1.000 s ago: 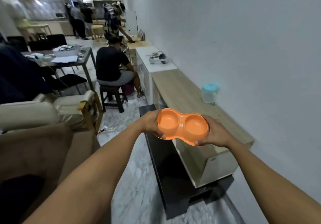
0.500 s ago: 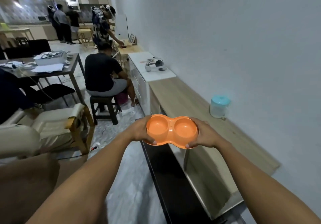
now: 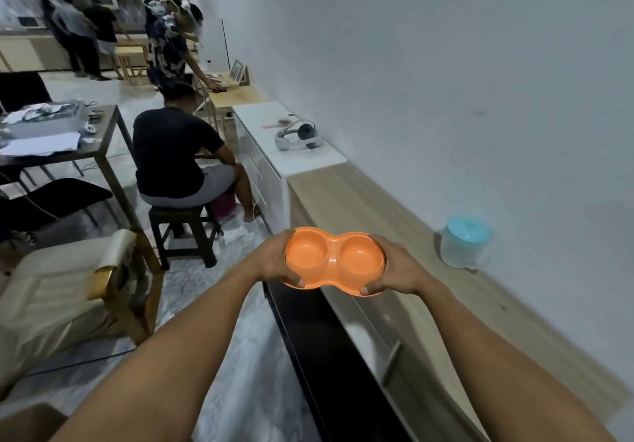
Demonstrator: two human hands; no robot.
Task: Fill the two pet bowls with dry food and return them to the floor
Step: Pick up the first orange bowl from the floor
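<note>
I hold an orange double pet bowl [image 3: 334, 260] level in the air, above the front edge of a long wooden cabinet [image 3: 370, 222]. Both of its round wells are empty. My left hand [image 3: 274, 263] grips the bowl's left end, thumb on the near rim. My right hand [image 3: 394, 266] grips the right end the same way. A clear jar with a turquoise lid [image 3: 465, 240] stands on the cabinet top by the wall, to the right of the bowl; its contents are not clear.
A black low bench [image 3: 319, 349] runs along the cabinet's front below my hands. A person sits on a dark stool [image 3: 183, 225] ahead on the left, beside a white cabinet [image 3: 291, 146] with a headset. A cream armchair [image 3: 68, 287] is at left. Several people stand farther back.
My view has moved along the cabinet toward the jar while both hands keep the same hold on the bowl. The bowl sits a little lower and more level in view.
</note>
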